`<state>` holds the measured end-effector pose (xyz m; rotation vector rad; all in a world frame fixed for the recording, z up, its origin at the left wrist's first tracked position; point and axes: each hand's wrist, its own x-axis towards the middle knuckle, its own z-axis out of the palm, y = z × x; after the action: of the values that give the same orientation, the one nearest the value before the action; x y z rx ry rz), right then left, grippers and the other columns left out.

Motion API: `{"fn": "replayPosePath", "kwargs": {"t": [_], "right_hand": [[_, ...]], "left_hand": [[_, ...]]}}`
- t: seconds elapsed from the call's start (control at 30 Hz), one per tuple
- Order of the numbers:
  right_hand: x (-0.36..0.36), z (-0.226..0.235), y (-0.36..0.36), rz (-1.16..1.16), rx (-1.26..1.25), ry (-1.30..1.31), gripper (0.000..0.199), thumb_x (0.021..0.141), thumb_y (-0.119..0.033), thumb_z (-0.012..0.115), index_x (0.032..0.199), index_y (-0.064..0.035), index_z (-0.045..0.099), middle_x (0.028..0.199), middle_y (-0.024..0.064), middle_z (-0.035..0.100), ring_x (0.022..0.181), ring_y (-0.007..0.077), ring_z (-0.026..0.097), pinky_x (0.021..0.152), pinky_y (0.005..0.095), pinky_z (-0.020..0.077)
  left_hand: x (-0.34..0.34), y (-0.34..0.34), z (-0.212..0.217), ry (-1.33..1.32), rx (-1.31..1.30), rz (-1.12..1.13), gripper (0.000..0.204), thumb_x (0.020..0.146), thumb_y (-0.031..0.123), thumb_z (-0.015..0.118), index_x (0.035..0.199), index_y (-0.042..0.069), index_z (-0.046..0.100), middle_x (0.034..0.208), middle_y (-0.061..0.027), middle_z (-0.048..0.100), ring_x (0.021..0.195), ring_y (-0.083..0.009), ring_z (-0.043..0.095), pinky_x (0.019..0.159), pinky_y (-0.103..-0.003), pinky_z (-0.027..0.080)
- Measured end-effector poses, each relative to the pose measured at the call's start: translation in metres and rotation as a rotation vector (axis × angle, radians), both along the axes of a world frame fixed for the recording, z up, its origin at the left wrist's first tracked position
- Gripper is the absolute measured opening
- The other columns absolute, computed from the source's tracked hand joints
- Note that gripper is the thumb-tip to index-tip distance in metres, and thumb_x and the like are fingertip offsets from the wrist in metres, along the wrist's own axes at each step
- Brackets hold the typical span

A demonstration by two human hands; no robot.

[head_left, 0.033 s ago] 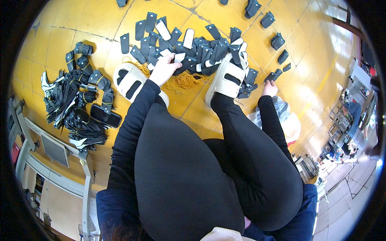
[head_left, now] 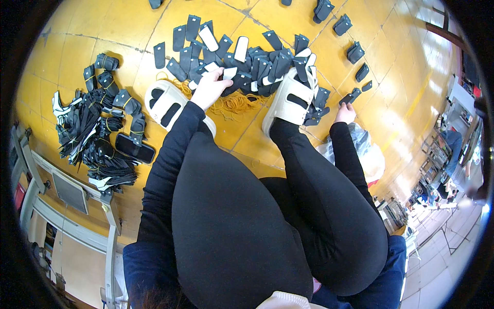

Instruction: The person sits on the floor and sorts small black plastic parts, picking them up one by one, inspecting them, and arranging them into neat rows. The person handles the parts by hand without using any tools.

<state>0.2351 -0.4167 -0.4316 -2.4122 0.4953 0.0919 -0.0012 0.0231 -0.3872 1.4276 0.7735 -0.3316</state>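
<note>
Beside the pale sandal on my left foot, my left hand (head_left: pixel 208 90) pinches a small strap tab (head_left: pixel 229 73) with its white face up, at the near edge of a loose pile of dark tabs (head_left: pixel 254 64). Farther right, my right hand (head_left: pixel 345 114) has its fingertips closed on a dark tab (head_left: pixel 346 99) close to the floor. Another dark tab (head_left: pixel 356 93) lies just beyond that one, at the end of a line of dark stacks. Yellow rubber bands (head_left: pixel 234 105) lie tangled between my feet.
To the left, banded dark bundles (head_left: pixel 123 100) surround a heap of black and white strips (head_left: pixel 85 129), with a phone (head_left: pixel 135 148) alongside. My sandals (head_left: pixel 290 100) flank the pile. A clear plastic bag (head_left: pixel 363 147) sits by my right forearm. A metal frame (head_left: pixel 72 193) stands lower left.
</note>
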Motion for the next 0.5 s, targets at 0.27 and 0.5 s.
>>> {"fn": "replayPosePath", "kwargs": {"t": [0.27, 0.5], "right_hand": [[0.014, -0.014, -0.003, 0.013, -0.037, 0.057, 0.030, 0.081, 0.001, 0.060, 0.109, 0.0098, 0.060, 0.085, 0.0135, 0.067, 0.064, 0.0153, 0.063, 0.059, 0.0261, 0.0502], [0.034, -0.015, -0.026, -0.118, 0.210, -0.132, 0.032, 0.083, 0.006, 0.057, 0.114, 0.0076, 0.054, 0.087, 0.0108, 0.062, 0.067, 0.0139, 0.060, 0.059, 0.0236, 0.0481]], "left_hand": [[-0.002, 0.005, -0.018, -0.041, -0.041, -0.006, 0.027, 0.080, 0.011, 0.060, 0.104, -0.001, 0.061, 0.094, -0.0034, 0.063, 0.089, -0.0108, 0.056, 0.081, -0.024, 0.042], [-0.001, 0.004, -0.002, -0.084, 0.074, 0.042, 0.022, 0.077, 0.017, 0.064, 0.087, -0.002, 0.058, 0.077, -0.0104, 0.061, 0.074, -0.0163, 0.057, 0.067, -0.030, 0.043]]}}
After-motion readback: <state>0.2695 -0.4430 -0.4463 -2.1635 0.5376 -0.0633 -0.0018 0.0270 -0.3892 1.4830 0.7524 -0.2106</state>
